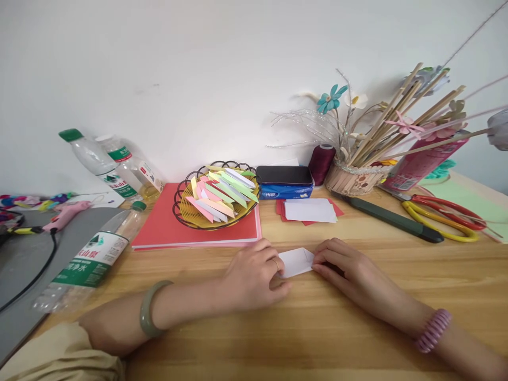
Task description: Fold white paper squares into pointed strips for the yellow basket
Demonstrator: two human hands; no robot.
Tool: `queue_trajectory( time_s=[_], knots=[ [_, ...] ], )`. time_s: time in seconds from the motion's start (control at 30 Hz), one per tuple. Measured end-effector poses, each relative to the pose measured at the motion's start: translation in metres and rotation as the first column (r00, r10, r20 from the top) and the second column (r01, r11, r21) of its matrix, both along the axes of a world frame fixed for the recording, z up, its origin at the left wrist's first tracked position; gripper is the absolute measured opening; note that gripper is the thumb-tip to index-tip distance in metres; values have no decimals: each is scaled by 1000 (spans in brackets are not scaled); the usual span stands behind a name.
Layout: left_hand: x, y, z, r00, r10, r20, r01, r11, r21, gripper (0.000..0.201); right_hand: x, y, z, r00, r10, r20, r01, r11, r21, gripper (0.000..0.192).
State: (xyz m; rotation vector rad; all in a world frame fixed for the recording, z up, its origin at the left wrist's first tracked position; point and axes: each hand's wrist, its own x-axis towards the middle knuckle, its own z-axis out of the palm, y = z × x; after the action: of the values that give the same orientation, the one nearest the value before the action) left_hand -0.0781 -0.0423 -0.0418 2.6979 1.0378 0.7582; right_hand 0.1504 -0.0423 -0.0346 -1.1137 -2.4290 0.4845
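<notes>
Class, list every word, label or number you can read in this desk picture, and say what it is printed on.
Lying bottle, green label: large white Chinese characters, too blurred to quote.
Two leaning bottles: label print too small to read.
Blue tissue pack: white characters, blurred.
Pink packet: print unreadable.
White paper under the hands: no text.
</notes>
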Motion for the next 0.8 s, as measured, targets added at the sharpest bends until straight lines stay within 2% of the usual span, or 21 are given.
queue_trajectory(
  time_s=[0.27,0.57,0.8],
  knots=[
    [1,0,4,993,111,-44,-117,979,-165,12,-6,0,-1,993,-114,-18,112,991,-74,19],
    [9,1,5,977,169,-132,-185,975,-121,11,-8,3,3,984,-134,117,145,985,-89,22],
    [11,3,3,968,173,-182,-190,979,-79,13,-11,5,4,949,-147,278,134,989,65,23]
  ],
)
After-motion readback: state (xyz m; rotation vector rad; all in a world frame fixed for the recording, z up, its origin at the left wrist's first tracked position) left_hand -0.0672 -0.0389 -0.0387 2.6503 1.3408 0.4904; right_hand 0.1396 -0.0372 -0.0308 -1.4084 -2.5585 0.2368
